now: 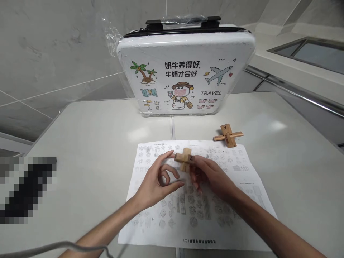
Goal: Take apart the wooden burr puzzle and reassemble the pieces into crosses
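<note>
A small cross-shaped wooden burr puzzle [186, 158] is held above the printed sheet by my right hand [213, 175], whose fingers close on its right arm. The pale blocks interlock at the middle, and a dark mark like a 2 shows on the right one. To the left, my left hand [157, 181] has its fingers curved and spread apart. Its index fingertip comes close to the puzzle's left end; I cannot tell if they touch. Beneath both hands lies the printed sheet [153, 240], covered with small diagrams that face away from me.
Another wooden cross puzzle [228, 137] rests on the white table [88, 143] by the sheet's far right edge. A white plastic-wrapped suitcase [185, 50] with cartoon prints stands at the back. A grey cable [64, 244] crosses the lower left, and a pixelated dark shape sits at the left.
</note>
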A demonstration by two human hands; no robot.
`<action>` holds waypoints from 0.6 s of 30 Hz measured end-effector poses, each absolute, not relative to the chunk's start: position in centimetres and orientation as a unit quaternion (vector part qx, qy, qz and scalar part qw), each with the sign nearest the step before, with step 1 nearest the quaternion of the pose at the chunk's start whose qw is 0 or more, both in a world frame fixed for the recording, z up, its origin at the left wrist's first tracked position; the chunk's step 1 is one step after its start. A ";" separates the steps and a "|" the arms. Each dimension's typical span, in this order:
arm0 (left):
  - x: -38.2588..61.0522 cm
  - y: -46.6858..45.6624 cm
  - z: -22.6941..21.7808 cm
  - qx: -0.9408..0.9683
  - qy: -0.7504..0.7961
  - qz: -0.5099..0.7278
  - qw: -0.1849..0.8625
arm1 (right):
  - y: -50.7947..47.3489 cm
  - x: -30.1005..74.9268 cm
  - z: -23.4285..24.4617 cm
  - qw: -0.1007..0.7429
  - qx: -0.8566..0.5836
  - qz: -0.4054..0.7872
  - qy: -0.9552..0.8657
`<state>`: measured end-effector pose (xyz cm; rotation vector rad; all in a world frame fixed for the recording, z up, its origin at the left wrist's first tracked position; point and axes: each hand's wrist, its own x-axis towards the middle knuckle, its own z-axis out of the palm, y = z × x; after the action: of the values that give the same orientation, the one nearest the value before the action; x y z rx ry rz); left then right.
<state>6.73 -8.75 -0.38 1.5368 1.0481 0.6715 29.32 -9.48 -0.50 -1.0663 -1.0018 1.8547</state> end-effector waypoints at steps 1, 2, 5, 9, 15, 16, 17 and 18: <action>6.8 -8.8 -0.4 0.643 0.443 0.283 0.557 | -9.3 29.5 -0.5 0.401 -0.426 0.727 -0.360; 6.8 -8.8 -0.4 0.640 0.441 0.282 0.562 | -9.0 29.7 -0.4 0.423 -0.432 0.725 -0.330; 6.8 -8.7 -0.3 0.642 0.437 0.277 0.565 | -8.4 30.3 -0.4 0.471 -0.432 0.727 -0.249; 6.8 -8.7 -0.2 0.653 0.440 0.269 0.554 | -7.7 31.3 -1.1 0.499 -0.422 0.735 -0.178; 6.8 -8.7 -0.4 0.655 0.444 0.270 0.549 | -7.2 32.2 -2.4 0.550 -0.403 0.720 -0.125; 6.8 -8.7 -0.4 0.656 0.443 0.268 0.549 | -7.1 32.2 -2.5 0.558 -0.400 0.718 -0.120; 6.7 -8.7 -0.4 0.657 0.442 0.267 0.550 | -7.1 32.2 -2.5 0.564 -0.399 0.715 -0.114; 6.7 -8.7 -0.4 0.658 0.441 0.266 0.550 | -7.1 32.2 -2.5 0.568 -0.399 0.712 -0.105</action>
<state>6.73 -8.73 -0.42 1.5568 1.0434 0.6285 32.25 -7.09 -2.48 -0.9363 -0.2474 1.6723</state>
